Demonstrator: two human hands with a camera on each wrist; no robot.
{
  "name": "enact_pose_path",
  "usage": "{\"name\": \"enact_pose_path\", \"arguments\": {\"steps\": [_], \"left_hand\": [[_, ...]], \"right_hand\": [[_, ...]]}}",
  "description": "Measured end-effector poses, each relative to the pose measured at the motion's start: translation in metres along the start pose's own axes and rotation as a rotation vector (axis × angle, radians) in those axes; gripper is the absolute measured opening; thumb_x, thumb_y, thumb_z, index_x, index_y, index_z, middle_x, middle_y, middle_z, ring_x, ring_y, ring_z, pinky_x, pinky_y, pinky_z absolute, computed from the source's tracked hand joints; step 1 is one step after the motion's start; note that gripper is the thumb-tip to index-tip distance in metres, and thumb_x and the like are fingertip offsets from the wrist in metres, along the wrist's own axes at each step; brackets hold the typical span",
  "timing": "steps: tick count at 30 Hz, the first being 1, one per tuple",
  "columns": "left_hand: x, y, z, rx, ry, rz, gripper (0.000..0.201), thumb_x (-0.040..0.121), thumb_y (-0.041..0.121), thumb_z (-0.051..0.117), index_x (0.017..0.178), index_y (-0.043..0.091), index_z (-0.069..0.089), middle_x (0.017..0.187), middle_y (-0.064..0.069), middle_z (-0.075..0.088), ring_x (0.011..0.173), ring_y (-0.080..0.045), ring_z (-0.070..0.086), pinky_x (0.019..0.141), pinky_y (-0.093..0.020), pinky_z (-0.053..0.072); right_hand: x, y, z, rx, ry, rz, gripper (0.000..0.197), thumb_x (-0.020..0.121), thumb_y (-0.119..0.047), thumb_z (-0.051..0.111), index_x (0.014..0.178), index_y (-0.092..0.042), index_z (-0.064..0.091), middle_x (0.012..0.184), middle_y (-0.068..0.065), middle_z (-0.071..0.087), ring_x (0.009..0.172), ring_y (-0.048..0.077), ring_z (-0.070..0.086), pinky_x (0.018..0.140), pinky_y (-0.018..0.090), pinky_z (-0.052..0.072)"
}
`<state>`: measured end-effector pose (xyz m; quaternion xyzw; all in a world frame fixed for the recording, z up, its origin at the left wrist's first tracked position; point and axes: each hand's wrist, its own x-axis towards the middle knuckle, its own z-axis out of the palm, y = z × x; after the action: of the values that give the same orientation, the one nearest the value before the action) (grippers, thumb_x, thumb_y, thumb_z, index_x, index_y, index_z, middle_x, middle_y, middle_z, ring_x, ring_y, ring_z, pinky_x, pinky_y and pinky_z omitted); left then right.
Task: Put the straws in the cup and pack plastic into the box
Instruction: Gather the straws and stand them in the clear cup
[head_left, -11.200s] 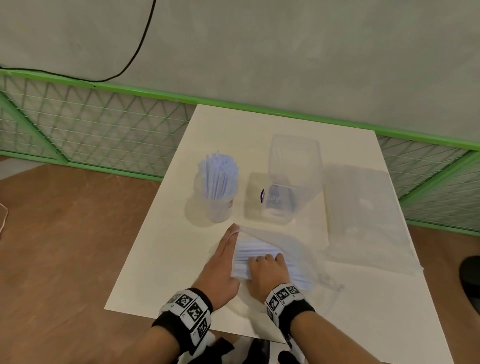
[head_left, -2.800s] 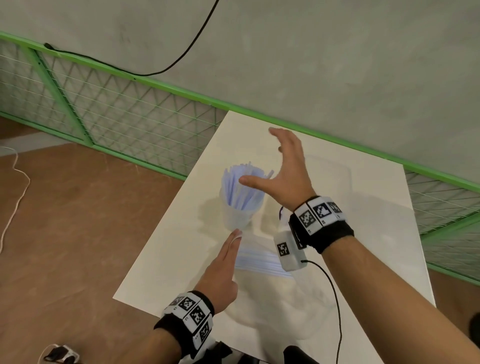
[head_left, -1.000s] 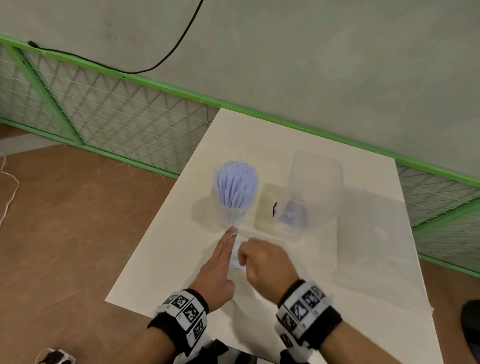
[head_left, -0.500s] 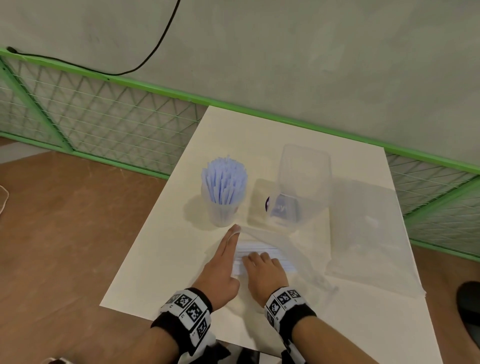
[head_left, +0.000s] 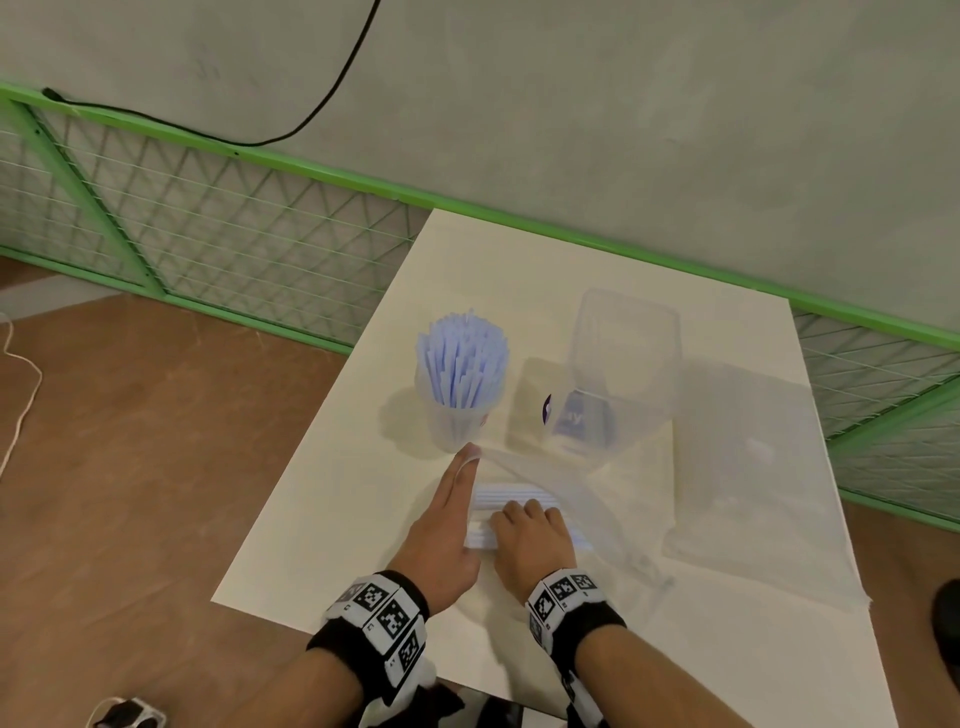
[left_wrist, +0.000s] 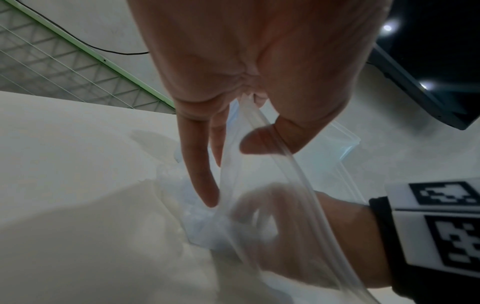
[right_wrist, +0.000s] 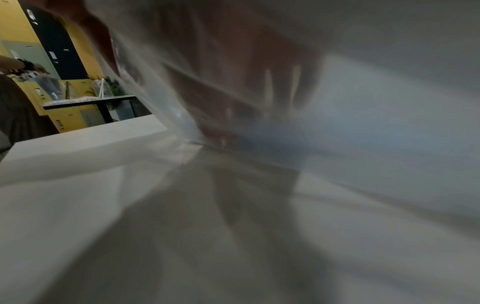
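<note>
Pale blue straws (head_left: 511, 496) lie flat in a clear plastic bag (head_left: 587, 499) at the near edge of the white worktop (head_left: 322, 519), as we see from the head view. Their long axis runs left to right across us. Our right hand (head_left: 530, 535) sits directly on the bundle, fingers curled over it, so it is the nearer hand. Our left hand (head_left: 441, 535) lies just beside the straws' left ends, fingers extended toward the cup (head_left: 457, 415). That cup, already full of upright straws, stands just beyond the left fingertips. The clear box (head_left: 618, 374) stands to its right, and a second plastic bag (head_left: 753, 483) lies flat further right.

From the left wrist view, the left hand (left_wrist: 249, 86) pinches the bag's mouth edge (left_wrist: 259, 121) between thumb and fingers, holding it open. The right hand (left_wrist: 293, 232) shows through the film, inside the bag.

From the right wrist view, everything is blurred. We make out fingers (right_wrist: 221, 115) bent over bluish straws (right_wrist: 298, 133) under film, but cannot tell how firmly they hold.

We judge the bundle must come out leftward, then turn upright for the cup.
</note>
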<state>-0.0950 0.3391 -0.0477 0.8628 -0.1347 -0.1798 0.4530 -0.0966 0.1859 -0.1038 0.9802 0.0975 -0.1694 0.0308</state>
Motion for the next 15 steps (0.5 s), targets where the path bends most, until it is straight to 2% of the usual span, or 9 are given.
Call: {"name": "enact_pose_path", "arguments": {"steps": [5,10,12,15], "left_hand": [[0.001,-0.0008,-0.0017,0.0,-0.004,-0.016,0.107,0.07,-0.013,0.047,0.155,0.031,0.0,0.157,0.031,-0.012,0.145,-0.005,0.023,0.109,-0.03,0.04],[0.0005,-0.0001,-0.0034,-0.006,0.002,-0.03,0.107,0.071,-0.014,0.049,0.154,0.032,-0.001,0.157,0.031,-0.012,0.143,-0.007,0.028,0.108,-0.029,0.042],[0.0007,0.0001,-0.0039,-0.003,0.006,-0.027,0.106,0.071,-0.013,0.049,0.155,0.031,0.0,0.157,0.029,-0.011,0.143,-0.008,0.028,0.107,-0.03,0.042],[0.0008,-0.0005,-0.005,-0.007,0.011,-0.024,0.106,0.07,-0.014,0.048,0.154,0.032,0.001,0.157,0.03,-0.011,0.144,-0.006,0.026,0.108,-0.03,0.041]], "right_hand": [[0.0055,-0.0008,-0.004,-0.032,-0.091,-0.018,0.031,0.093,-0.025,0.049,0.122,-0.014,0.055,0.123,0.007,0.057,0.119,0.03,0.046,0.101,0.041,0.029],[0.0069,-0.0022,-0.0034,0.033,-0.033,-0.027,0.048,0.093,-0.024,0.05,0.138,-0.019,0.036,0.128,0.005,0.057,0.118,0.03,0.049,0.099,0.043,0.033],[0.0073,-0.0017,-0.0034,0.042,-0.026,-0.029,0.047,0.094,-0.023,0.049,0.139,-0.019,0.037,0.13,0.004,0.055,0.119,0.029,0.048,0.099,0.043,0.033],[0.0088,-0.0014,-0.0062,0.028,-0.034,-0.028,0.036,0.093,-0.022,0.049,0.128,-0.016,0.048,0.129,0.005,0.053,0.119,0.028,0.047,0.098,0.041,0.033]]}}
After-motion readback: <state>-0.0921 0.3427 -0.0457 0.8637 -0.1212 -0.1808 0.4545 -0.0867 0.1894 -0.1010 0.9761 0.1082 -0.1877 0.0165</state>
